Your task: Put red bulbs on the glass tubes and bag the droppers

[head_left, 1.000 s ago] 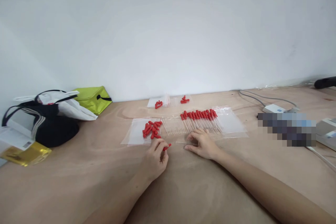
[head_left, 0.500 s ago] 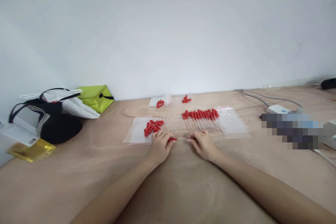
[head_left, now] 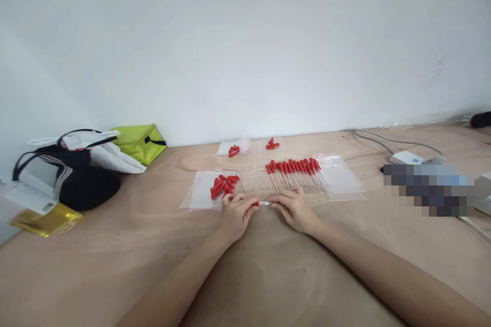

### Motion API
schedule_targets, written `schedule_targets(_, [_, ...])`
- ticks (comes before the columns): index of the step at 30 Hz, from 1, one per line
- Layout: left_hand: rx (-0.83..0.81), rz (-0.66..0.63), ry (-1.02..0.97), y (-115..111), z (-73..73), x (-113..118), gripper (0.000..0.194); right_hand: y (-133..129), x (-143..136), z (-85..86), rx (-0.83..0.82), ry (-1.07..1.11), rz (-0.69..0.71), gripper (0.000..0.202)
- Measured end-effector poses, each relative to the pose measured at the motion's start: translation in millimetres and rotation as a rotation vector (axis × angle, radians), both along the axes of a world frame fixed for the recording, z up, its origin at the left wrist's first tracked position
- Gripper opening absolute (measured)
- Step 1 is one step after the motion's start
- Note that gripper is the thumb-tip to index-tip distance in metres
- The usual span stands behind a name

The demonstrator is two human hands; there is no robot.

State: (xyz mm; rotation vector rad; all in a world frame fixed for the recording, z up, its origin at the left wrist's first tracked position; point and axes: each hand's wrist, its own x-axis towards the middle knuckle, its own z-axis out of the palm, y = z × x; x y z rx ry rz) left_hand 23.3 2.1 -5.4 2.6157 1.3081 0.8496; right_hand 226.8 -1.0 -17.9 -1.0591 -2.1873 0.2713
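My left hand [head_left: 238, 214] is closed on a red rubber cap [head_left: 255, 204], of which only the end shows. My right hand [head_left: 293, 210] pinches a thin clear stick [head_left: 265, 203]; its left end meets the cap between my hands. Beyond my left hand, loose red caps [head_left: 224, 185] lie on a clear zip bag [head_left: 197, 191]. A row of thin sticks [head_left: 255, 182] lies just past my fingers. To its right, several sticks with red caps [head_left: 293, 167] on their far ends lie side by side.
Farther back are two small bags with red caps [head_left: 233, 150]. More clear bags [head_left: 343, 179] lie at the right. A black cap [head_left: 88, 184], a lime-green bag [head_left: 136, 143] and a gold packet [head_left: 48, 218] sit at the left. A white adapter [head_left: 407, 158] with cables is at the right.
My right hand has moved slightly left, and the gap between my hands has narrowed. The stick's end now touches the red cap; before, a small gap showed between them.
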Motion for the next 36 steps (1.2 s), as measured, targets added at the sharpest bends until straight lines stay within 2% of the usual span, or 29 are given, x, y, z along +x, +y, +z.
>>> schedule_targets(4, [0.061,-0.048,-0.024,-0.4,0.4,-0.8,0.012,1.1,0.8,-1.3,0.033,-0.043,-0.009,0.019])
schedule_targets(13, [0.027,-0.161,-0.044,0.1,-1.7,-2.3,0.012,5.6,2.8,-0.8,0.129,-0.071,0.036,0.025])
schedule_targets(23, [0.044,-0.164,-0.075,0.4,-5.6,-2.3,0.012,-0.9,-3.0,-3.9,0.316,-0.198,-0.066,0.026])
schedule_targets(28, [0.078,-0.162,-0.072,0.4,-4.7,-2.5,0.011,-5.4,-7.4,-4.4,0.297,-0.203,-0.067,0.022])
schedule_targets(36, [0.134,-0.227,0.004,-2.2,-1.9,-0.7,0.012,-2.5,-9.7,-3.9,0.200,-0.168,0.048,0.023])
